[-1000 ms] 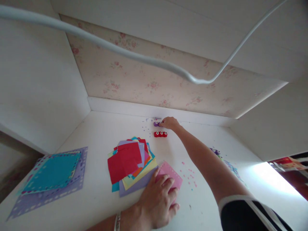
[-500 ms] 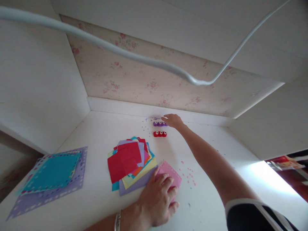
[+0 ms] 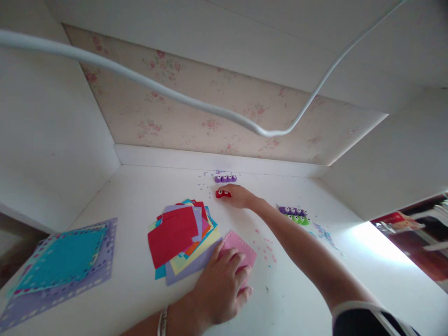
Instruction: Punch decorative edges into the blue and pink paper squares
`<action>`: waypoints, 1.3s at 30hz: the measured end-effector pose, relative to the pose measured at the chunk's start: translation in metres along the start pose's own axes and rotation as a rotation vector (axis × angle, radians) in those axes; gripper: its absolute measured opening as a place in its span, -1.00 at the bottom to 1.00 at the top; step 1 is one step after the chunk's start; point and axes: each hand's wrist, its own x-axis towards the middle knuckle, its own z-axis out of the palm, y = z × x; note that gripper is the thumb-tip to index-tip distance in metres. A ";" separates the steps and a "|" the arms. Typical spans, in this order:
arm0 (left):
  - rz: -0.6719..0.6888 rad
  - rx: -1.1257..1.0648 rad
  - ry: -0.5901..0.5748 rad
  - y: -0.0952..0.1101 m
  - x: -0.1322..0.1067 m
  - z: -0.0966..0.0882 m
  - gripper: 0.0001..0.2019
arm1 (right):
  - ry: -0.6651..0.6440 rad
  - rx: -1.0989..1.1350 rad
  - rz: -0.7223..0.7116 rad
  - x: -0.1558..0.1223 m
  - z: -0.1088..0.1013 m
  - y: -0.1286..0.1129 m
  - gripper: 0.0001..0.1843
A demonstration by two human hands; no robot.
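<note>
My left hand (image 3: 224,284) lies with its fingers spread on a square of pink paper (image 3: 241,247) that has small holes along its edge. My right hand (image 3: 238,195) reaches to the far part of the white table, its fingers closed around a short row of small red blocks (image 3: 223,193) with white eye-like dots. Part of that row is hidden by the hand. Just behind it stands a similar purple row (image 3: 226,178). Left of the pink square is a fanned pile of coloured paper (image 3: 175,233), red on top.
Stacked turquoise sheets (image 3: 66,254) with punched edges lie at the left. Beyond my right forearm are dark purple blocks (image 3: 293,211) and green blocks (image 3: 297,219). Pink paper bits (image 3: 268,249) are scattered on the table. A white cable (image 3: 210,107) hangs across the view.
My right hand has moved from the purple row toward me and closed on the red row. My left hand stays on the pink paper. The view has shifted slightly.
</note>
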 end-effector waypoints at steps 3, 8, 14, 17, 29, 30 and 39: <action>0.002 0.006 -0.002 0.000 0.001 0.000 -0.60 | 0.013 -0.005 -0.015 -0.002 -0.002 0.002 -0.60; 0.002 0.005 -0.018 -0.001 0.002 0.001 -0.60 | -0.014 0.022 -0.012 -0.009 -0.003 0.000 -0.58; 0.005 0.012 -0.010 -0.001 0.004 0.001 -0.60 | 0.106 0.019 0.138 -0.032 -0.007 0.003 -0.49; 0.008 0.016 -0.015 -0.001 0.004 0.001 -0.58 | 0.249 0.005 0.352 -0.067 -0.015 0.028 -0.50; -0.011 -0.009 -0.034 0.001 0.005 0.002 -0.60 | -0.075 0.084 0.959 -0.197 -0.037 0.146 -0.03; -0.010 -0.007 -0.033 0.001 0.005 0.002 -0.60 | -0.090 0.117 0.947 -0.197 -0.036 0.147 -0.03; -0.007 -0.023 -0.029 0.000 0.003 0.001 -0.58 | -0.155 -0.037 0.900 -0.183 -0.034 0.144 -0.11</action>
